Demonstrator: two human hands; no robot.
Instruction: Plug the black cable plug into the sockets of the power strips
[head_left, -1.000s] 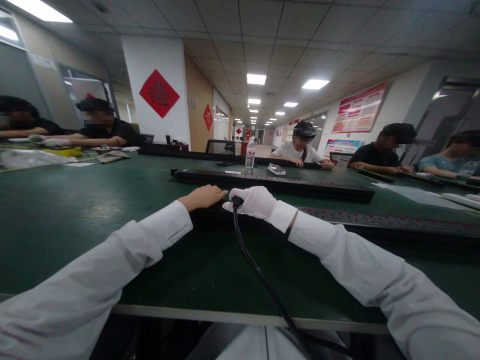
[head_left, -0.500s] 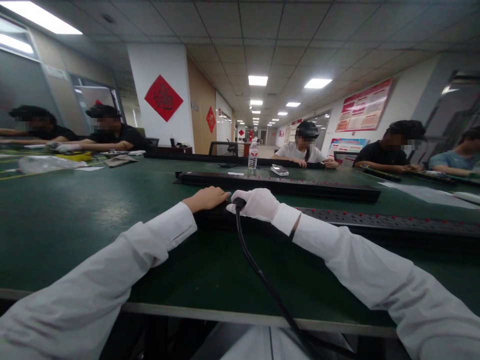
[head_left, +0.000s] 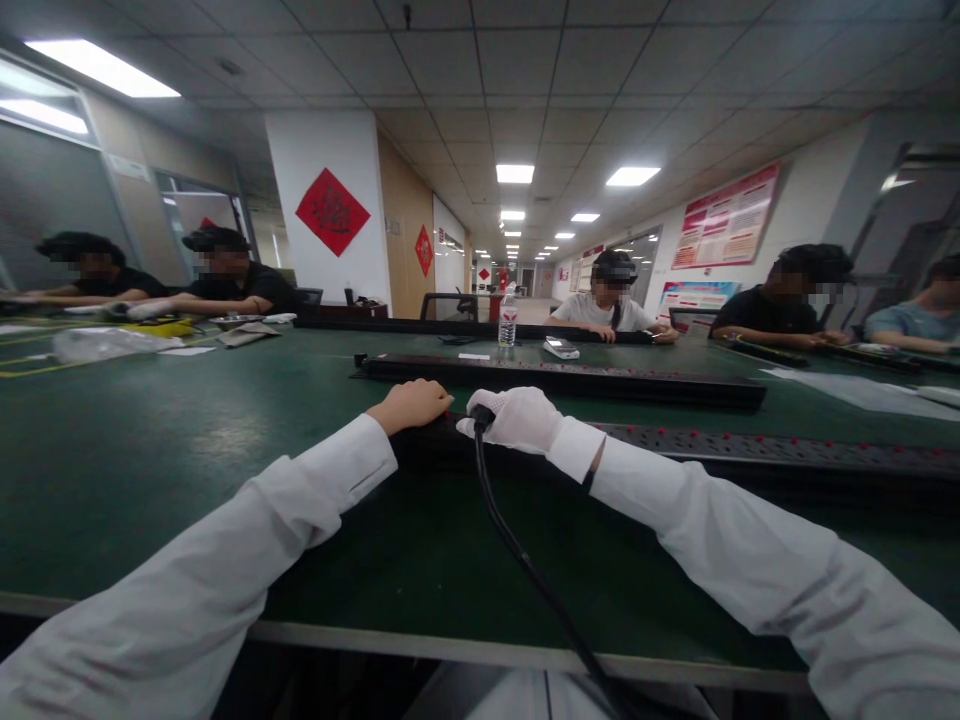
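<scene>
A long black power strip (head_left: 750, 452) with red switches lies across the green table (head_left: 150, 450) in front of me. My bare left hand (head_left: 411, 404) rests curled on its left end. My right hand (head_left: 517, 418), in a white glove, is closed over the black plug where a thick black cable (head_left: 517, 555) meets the strip. The cable runs down toward me and off the table's front edge. Both my sleeves are white.
A second black power strip (head_left: 562, 378) lies farther back, a third along the far edge. A water bottle (head_left: 508, 322) and a small device (head_left: 561, 347) stand behind it. Several other people sit around the table. Plastic bags and papers (head_left: 105, 343) lie at the far left.
My hands stay where they were on the strip's end. The view has tilted slightly, so everything sits a little lower in the frame.
</scene>
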